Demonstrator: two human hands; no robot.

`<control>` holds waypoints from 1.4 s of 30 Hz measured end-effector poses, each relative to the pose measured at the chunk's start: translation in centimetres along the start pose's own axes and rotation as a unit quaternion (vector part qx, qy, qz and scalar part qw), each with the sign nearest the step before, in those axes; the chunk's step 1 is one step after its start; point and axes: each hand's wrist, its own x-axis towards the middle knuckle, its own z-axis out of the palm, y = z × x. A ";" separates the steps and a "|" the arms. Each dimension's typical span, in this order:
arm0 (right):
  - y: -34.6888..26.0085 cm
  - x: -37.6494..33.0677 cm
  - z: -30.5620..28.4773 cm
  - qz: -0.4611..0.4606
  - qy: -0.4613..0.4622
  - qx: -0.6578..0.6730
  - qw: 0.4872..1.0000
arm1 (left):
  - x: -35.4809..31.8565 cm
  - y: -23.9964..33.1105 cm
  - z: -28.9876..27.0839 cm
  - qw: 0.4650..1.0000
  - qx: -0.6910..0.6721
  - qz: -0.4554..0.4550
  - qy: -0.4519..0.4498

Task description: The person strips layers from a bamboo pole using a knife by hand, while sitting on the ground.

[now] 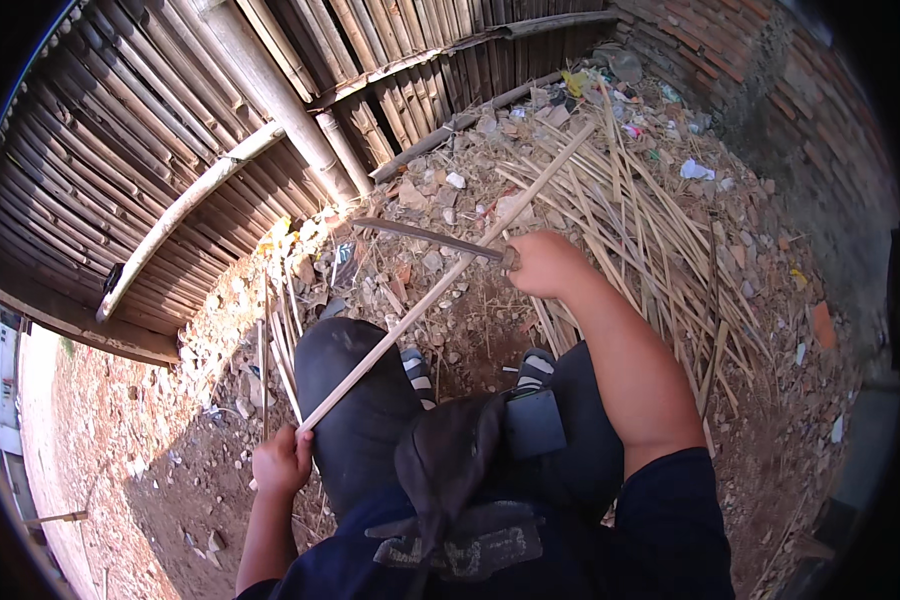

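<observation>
Bamboo strip [420, 310] slants from 7 o'clock up to 1 o'clock, the left hand's fingers [292, 447] closed around it near its lower end, beside the left knee [340, 355]. At 2 o'clock the right hand [548, 265] is wrapped firmly round the grip of a long knife [420, 235], which points just past 9 o'clock and crosses the strip. Farther out, a pile of strips [635, 240] lies on rubble-strewn ground [770, 460] at 2 o'clock, near a brick wall [820, 130]; a bamboo wall [160, 130] curves at 10 o'clock.
</observation>
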 end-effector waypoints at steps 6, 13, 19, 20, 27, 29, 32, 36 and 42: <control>1.5 0.2 -1.4 -0.006 0.027 0.027 0.999 | 0.5 -0.9 0.9 1.000 -0.019 0.009 -0.008; 0.3 -0.8 -1.4 0.020 0.032 -0.018 0.999 | 0.6 -0.9 0.2 1.000 0.019 0.017 -0.003; 6.9 1.0 -1.2 0.101 0.067 0.082 0.989 | 1.1 -1.3 1.7 1.000 -0.001 0.016 0.013; 8.2 1.3 -1.2 0.124 0.124 0.086 0.981 | 1.5 -1.0 1.2 1.000 0.015 0.022 0.016; 0.9 -2.0 -1.9 0.008 0.103 0.048 0.993 | 0.8 -0.8 1.1 1.000 -0.010 0.009 0.010; 1.0 -1.7 -1.6 -0.045 0.106 0.025 0.993 | 0.9 -1.1 1.6 1.000 -0.028 0.010 0.010; 4.5 0.8 -1.6 0.047 0.080 0.095 0.991 | 0.7 -1.2 1.7 0.999 -0.034 0.009 0.000; 5.8 0.8 -1.7 0.112 0.117 0.148 0.976 | 1.1 -0.6 0.4 1.000 -0.013 0.009 0.000; 2.1 -1.0 -1.2 0.013 0.093 0.061 0.994 | 1.0 -0.9 0.7 0.999 -0.045 0.005 -0.024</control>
